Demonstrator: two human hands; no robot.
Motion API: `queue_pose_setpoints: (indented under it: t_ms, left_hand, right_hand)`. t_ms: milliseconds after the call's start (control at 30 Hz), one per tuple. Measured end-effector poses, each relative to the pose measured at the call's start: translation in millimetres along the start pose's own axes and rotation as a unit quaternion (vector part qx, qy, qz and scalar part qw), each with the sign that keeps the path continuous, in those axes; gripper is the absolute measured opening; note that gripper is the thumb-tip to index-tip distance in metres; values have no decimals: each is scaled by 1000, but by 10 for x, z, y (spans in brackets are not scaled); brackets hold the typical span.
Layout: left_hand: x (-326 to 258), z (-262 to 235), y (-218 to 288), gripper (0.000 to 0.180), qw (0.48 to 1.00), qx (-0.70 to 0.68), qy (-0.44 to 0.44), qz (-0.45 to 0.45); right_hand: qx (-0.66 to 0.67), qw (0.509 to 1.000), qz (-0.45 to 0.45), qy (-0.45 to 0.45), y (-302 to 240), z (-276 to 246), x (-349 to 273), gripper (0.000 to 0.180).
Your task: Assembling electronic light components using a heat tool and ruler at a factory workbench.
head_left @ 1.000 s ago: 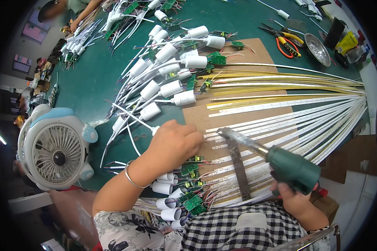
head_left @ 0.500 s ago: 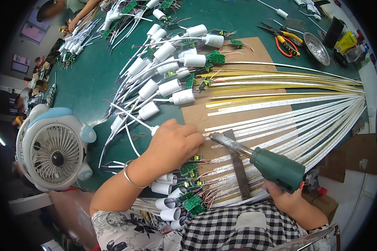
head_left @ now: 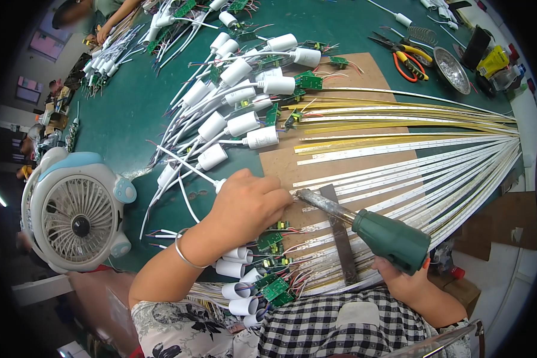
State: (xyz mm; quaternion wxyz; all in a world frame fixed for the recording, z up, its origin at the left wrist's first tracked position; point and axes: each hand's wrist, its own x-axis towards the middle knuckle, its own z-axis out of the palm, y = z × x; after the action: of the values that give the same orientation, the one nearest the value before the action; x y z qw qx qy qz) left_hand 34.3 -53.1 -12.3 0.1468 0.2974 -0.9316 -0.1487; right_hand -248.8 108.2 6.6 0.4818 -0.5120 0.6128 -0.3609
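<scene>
My right hand point(head_left: 403, 283) grips the green handle of a soldering iron point(head_left: 394, 238), whose metal barrel points up and left. Its tip lies by the end of a white LED strip, close to the fingertips of my left hand point(head_left: 250, 200). The left fingers are closed in a pinch; what they hold is hidden. A white cap point(head_left: 220, 184) on a cable shows partly behind that hand. Under the iron, a dark metal bar point(head_left: 341, 244) lies across several LED strips point(head_left: 370, 173). Beside my left wrist sit white caps and green circuit boards point(head_left: 274, 289) with thin wires.
Many white caps with cables point(head_left: 241, 123) lie on the green table point(head_left: 125, 119), beyond a brown board point(head_left: 364, 71). A fan point(head_left: 77, 221) stands left. Pliers point(head_left: 409, 62) and a metal bowl point(head_left: 451, 70) sit at the far right. Another person's hand point(head_left: 104, 33) works far left.
The soldering iron's handle has shifted slightly left and down with my right hand. My left hand stays nearly still.
</scene>
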Motion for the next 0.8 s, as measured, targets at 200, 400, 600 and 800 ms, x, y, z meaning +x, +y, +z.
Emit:
queue_pose_setpoints:
  t_ms: [200, 400, 600, 800]
  left_hand:
    - [-3, 4, 5, 20, 1000, 0, -5, -7]
    - [0, 2, 9, 20, 1000, 3, -5, -6]
    - [13, -3, 24, 20, 1000, 2, -9, -6]
    - [6, -2, 23, 20, 1000, 2, -6, -8]
  right_hand:
    - [19, 1000, -5, 3, -7, 24, 10, 37]
    - [-29, 999, -37, -13, -22, 0, 31, 36]
    - [-46, 994, -96, 13, -89, 10, 59, 30]
    - [-54, 998, -35, -6, -79, -34, 21, 26]
